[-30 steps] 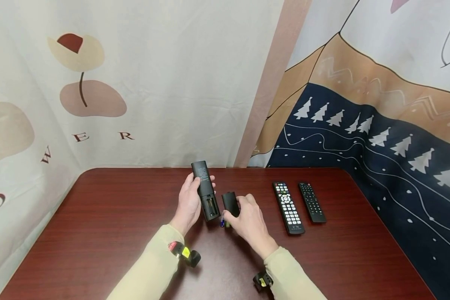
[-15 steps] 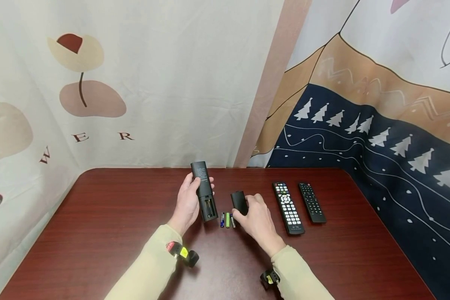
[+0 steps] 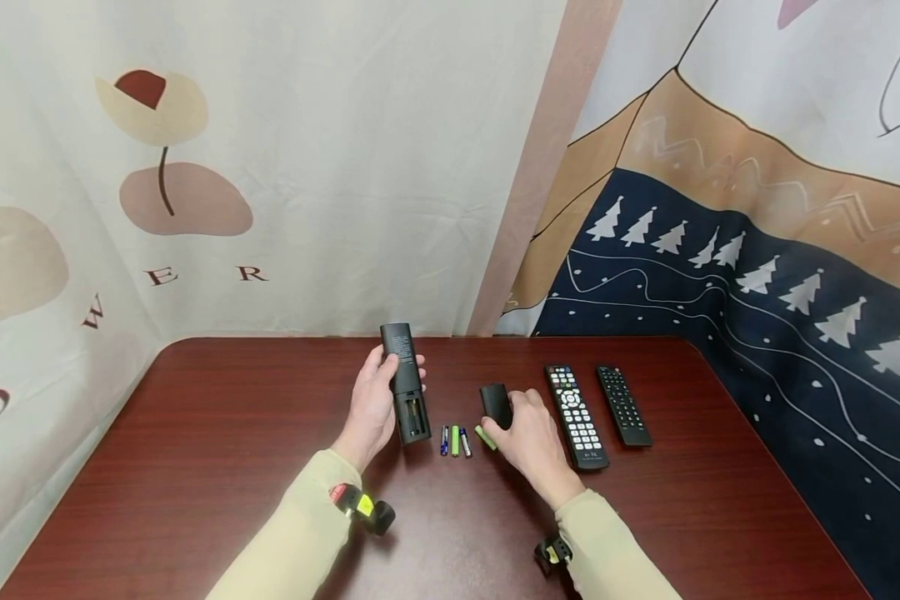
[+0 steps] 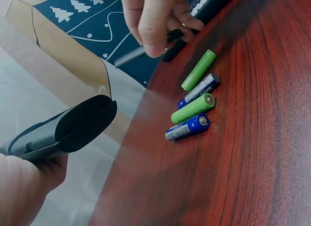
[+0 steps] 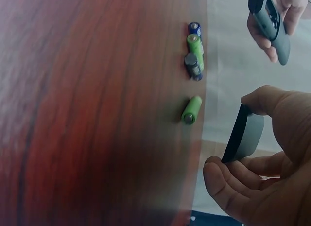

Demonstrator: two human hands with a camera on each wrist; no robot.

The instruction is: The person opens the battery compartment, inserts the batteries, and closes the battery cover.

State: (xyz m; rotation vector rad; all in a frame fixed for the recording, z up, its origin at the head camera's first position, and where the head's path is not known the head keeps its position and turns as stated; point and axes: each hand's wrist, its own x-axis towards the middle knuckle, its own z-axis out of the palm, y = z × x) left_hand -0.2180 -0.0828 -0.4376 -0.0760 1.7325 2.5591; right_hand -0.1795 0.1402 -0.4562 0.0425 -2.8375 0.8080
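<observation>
The battery cover [image 3: 496, 405] is off, pinched by the right hand [image 3: 531, 442], the remote control [image 3: 407, 382] is gripped by the left hand [image 3: 371, 410], compartment [image 3: 414, 414] not yet closed, and four loose batteries [image 3: 455, 442] are spread on the bench [image 3: 232, 467]!

We cannot read the tiny print [image 3: 400, 347] on the held remote [image 3: 407, 385], which hides from us part of the left hand [image 3: 371, 406].
</observation>
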